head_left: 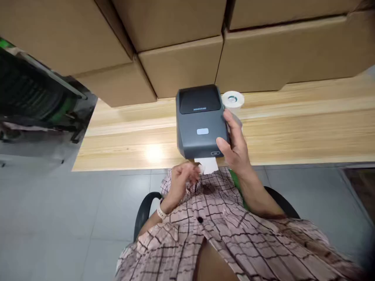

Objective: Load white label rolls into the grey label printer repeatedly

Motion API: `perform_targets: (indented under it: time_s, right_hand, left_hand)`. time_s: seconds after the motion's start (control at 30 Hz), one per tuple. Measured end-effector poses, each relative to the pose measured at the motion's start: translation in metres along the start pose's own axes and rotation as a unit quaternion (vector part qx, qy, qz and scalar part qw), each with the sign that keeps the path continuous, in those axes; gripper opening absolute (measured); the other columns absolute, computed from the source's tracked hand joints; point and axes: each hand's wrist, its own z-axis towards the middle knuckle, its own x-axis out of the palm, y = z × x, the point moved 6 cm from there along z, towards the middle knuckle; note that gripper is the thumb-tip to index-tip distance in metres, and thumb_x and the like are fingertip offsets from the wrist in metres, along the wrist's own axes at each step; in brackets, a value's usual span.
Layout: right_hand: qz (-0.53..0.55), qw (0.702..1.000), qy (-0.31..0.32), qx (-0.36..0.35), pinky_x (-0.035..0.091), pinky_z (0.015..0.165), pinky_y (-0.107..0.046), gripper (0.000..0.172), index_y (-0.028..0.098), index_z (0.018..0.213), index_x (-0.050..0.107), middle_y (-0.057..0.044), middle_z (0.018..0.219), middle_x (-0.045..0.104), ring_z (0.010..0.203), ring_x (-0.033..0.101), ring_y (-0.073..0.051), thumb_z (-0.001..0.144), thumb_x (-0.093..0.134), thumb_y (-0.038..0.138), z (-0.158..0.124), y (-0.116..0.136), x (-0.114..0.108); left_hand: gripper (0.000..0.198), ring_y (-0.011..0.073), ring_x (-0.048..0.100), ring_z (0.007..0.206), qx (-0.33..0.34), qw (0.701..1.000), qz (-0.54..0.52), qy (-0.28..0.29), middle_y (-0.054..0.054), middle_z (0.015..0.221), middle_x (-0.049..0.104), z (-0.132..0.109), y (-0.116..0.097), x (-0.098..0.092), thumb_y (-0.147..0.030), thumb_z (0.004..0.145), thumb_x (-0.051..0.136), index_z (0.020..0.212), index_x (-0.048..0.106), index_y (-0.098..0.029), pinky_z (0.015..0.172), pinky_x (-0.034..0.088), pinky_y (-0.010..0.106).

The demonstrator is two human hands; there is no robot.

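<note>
A dark grey label printer [202,121] sits on the wooden table near its front edge. White label paper [209,165] sticks out of the printer's front and hangs over the table edge. My left hand [184,177], with a white band on its wrist, is at the left edge of that paper. Its fingers are curled into a pinch and slightly blurred, with a bit of white at the tips. My right hand [236,148] grips the printer's right side, thumb on the top near the front corner and fingers along the side. Behind it stands a white roll [233,99], partly hidden.
Stacked cardboard boxes [181,64] line the back of the wooden table [307,125]. A black chair armrest [143,212] shows beside my lap. Dark equipment with a metal bar [55,74] stands on the floor at the left.
</note>
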Motion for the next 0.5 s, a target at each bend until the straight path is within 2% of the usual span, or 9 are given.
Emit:
perform_targets:
  time_s: [0.07, 0.13, 0.23, 0.33, 0.4, 0.5]
  right_hand:
    - [0.004, 1.000, 0.000, 0.005, 0.024, 0.142, -0.057, 0.065, 0.040, 0.167, 0.043, -0.001, 0.182, 0.036, 0.171, 0.029, -0.032, 0.107, 0.059, 0.059, 0.000, -0.001, -0.001]
    - [0.000, 1.000, -0.001, 0.003, 0.027, 0.141, -0.057, 0.064, 0.038, 0.166, 0.043, -0.003, 0.182, 0.036, 0.171, 0.030, -0.032, 0.107, 0.060, 0.058, 0.000, -0.001, -0.001]
    - [-0.022, 1.000, -0.008, -0.013, 0.038, 0.135, -0.059, 0.057, 0.038, 0.163, 0.045, -0.004, 0.181, 0.037, 0.168, 0.037, -0.032, 0.109, 0.057, 0.052, 0.000, 0.004, -0.003]
    - [-0.142, 0.986, 0.004, -0.086, 0.037, 0.133, -0.065, 0.039, 0.039, 0.150, 0.058, 0.000, 0.180, 0.041, 0.167, 0.038, -0.034, 0.112, 0.051, 0.039, 0.003, 0.022, -0.005]
    - [-0.245, 0.958, 0.025, -0.148, 0.029, 0.135, -0.068, 0.034, 0.040, 0.141, 0.067, 0.005, 0.178, 0.044, 0.169, 0.034, -0.036, 0.112, 0.050, 0.034, 0.006, 0.037, -0.004]
    - [-0.329, 0.919, 0.065, -0.205, 0.022, 0.136, -0.070, 0.030, 0.037, 0.135, 0.072, 0.004, 0.174, 0.051, 0.169, 0.033, -0.038, 0.113, 0.052, 0.039, 0.015, 0.052, -0.003]
  left_hand:
    - [0.064, 0.0093, 0.058, 0.047, -0.057, 0.995, -0.009, 0.081, 0.005, 0.061, 0.072, 0.005, -0.003, 0.021, -0.079, 0.078, 0.081, 0.071, 0.072, -0.015, 0.044, 0.042, 0.020]
    - [0.064, 0.0114, 0.062, 0.050, -0.091, 0.988, -0.018, 0.124, 0.008, 0.065, 0.075, 0.008, -0.005, 0.036, -0.078, 0.076, 0.083, 0.073, 0.074, -0.015, 0.045, 0.044, 0.022]
    - [0.058, 0.0118, 0.063, 0.051, -0.100, 0.987, -0.033, 0.118, 0.008, 0.069, 0.076, 0.012, -0.004, 0.043, -0.072, 0.071, 0.089, 0.074, 0.075, -0.015, 0.048, 0.044, 0.023]
    - [0.053, 0.0122, 0.061, 0.054, -0.012, 0.997, 0.049, 0.056, 0.005, 0.065, 0.073, 0.014, -0.006, 0.034, -0.066, 0.079, 0.087, 0.068, 0.074, -0.017, 0.055, 0.047, 0.026]
    - [0.050, 0.0124, 0.059, 0.056, 0.067, 0.988, 0.135, 0.021, 0.002, 0.060, 0.069, 0.011, -0.013, 0.027, -0.062, 0.089, 0.081, 0.065, 0.074, -0.018, 0.059, 0.046, 0.027]
    - [0.054, 0.0100, 0.047, 0.053, 0.127, 0.969, 0.208, 0.029, -0.002, 0.053, 0.057, 0.005, -0.020, 0.019, -0.057, 0.097, 0.075, 0.060, 0.067, -0.018, 0.056, 0.037, 0.026]
